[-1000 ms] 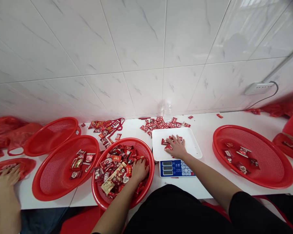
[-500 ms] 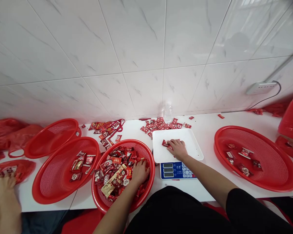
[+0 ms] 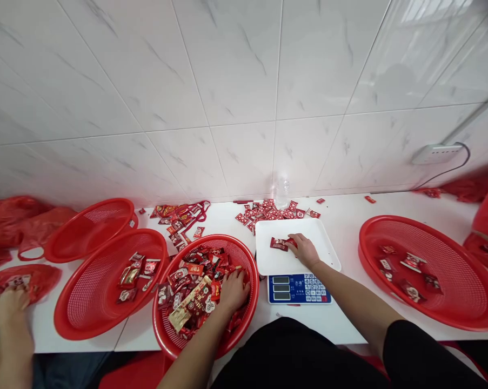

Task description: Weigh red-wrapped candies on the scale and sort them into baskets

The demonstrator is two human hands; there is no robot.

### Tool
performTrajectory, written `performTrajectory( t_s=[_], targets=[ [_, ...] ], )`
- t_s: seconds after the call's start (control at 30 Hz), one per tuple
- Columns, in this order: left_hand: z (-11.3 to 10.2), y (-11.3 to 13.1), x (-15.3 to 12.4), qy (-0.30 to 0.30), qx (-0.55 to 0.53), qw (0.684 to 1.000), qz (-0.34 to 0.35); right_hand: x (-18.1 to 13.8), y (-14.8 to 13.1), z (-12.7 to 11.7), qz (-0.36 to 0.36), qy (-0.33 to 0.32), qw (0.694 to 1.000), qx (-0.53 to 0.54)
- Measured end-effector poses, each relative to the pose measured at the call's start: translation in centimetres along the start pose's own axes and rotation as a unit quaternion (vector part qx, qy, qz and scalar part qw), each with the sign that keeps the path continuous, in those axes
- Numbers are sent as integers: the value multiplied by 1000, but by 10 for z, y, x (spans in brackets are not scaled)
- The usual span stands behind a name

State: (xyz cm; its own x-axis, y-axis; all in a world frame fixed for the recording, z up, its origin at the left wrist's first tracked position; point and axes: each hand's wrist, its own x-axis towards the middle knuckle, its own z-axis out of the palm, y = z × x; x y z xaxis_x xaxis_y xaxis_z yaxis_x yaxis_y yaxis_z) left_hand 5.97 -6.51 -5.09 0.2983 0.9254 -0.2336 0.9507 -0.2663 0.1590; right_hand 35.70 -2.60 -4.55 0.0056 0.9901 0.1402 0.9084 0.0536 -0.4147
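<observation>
My left hand (image 3: 234,290) lies on the pile of red-wrapped candies (image 3: 187,269) inside a red plastic basket (image 3: 156,319). Its fingers are loosely spread over the packets, with the tips partly hidden. A long gold-and-brown packet (image 3: 191,303) lies on top of this pile. Over the white pan (image 3: 325,258) of a blue digital scale (image 3: 280,289), my right hand (image 3: 304,250) pinches a small red candy packet (image 3: 292,242). Another dark red packet (image 3: 278,243) rests on the pan just left of my fingertips.
Shallow red baskets with a few packets stand left (image 3: 81,302) and right (image 3: 462,270). Loose candies (image 3: 268,209) and a clear bottle (image 3: 283,192) are behind the scale. At far left, another person's hand (image 3: 9,305) touches a red bag (image 3: 45,275). A power strip (image 3: 436,154) is on the wall.
My right hand has drawn its fingers together on a packet and sits slightly to the right, uncovering more of the pan. My left hand stays in the basket, almost unchanged.
</observation>
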Motion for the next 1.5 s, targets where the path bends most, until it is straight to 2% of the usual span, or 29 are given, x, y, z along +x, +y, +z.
performTrajectory(
  t_s=[0.13, 0.37, 0.53, 0.7, 0.87, 1.0, 1.13, 1.27, 1.37, 1.43, 1.5],
  targets=[
    [-1, 0, 0, -4, 0, 1000, -4, 8, -11, -4, 16, -17, 1000, 11],
    [0, 0, -1, 14, -1, 1000, 4, 19, -38, -1, -1, -132, 991, -10],
    [0, 0, -1, 9, 0, 1000, 2, 19, -50, 0, 3, -179, 983, -44],
    [-4, 1, -2, -5, -5, 1000, -5, 13, -57, -3, 26, -179, 982, -60],
    [-5, 2, -3, -4, -5, 1000, -5, 7, -56, -3, 56, -162, 985, -32],
    [-2, 0, -3, 0, -8, 1000, -2, 4, -50, -5, 89, -145, 985, 31],
    [2, -3, -2, 10, -12, 1000, 3, 0, -43, -11, 142, -112, 974, 138],
    [4, -4, -1, 16, -8, 1000, 5, -11, -41, -24, 197, -98, 932, 287],
    [3, -4, -2, 18, -10, 1000, 6, -25, -43, -38, 206, -111, 893, 385],
    [1, -4, -1, 14, -14, 1000, 6, -36, -45, -48, 219, -117, 839, 484],
    [0, -5, 0, 4, -25, 1000, 5, -48, -45, -58, 241, -123, 743, 612]
  ],
)
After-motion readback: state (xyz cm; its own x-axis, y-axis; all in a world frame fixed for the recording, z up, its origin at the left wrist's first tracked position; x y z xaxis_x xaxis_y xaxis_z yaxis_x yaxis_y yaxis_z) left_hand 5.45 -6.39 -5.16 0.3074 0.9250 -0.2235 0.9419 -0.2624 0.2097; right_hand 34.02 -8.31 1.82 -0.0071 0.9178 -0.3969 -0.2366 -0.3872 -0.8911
